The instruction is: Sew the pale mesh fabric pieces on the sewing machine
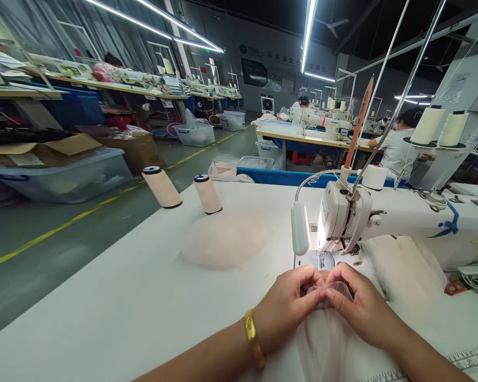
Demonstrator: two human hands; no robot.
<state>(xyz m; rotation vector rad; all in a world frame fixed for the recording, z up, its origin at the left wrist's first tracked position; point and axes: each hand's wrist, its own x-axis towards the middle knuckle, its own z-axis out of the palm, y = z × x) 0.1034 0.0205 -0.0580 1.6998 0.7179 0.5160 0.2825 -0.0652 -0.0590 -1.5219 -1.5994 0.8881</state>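
My left hand [287, 305] and my right hand [360, 305] meet in front of a white sewing machine [342, 217]. Both pinch the upper edge of a sheer, pale fabric [322, 345], thumbs and forefingers nearly touching. The fabric hangs down from my fingers toward the near table edge. Just beyond my fingertips is the machine's presser foot [322, 259] over its metal plate. A flat pale piece of sheer fabric [227, 241] lies on the table to the left. Another sheer pile [406, 270] rests under the machine arm at right.
Two peach thread cones [162, 188] [207, 194] stand at the table's back left. A lamp [300, 229] hangs left of the needle. A ruler [472, 361] lies at the lower right, with red-handled snips [456, 287] beyond. Other people sit at machines farther back.
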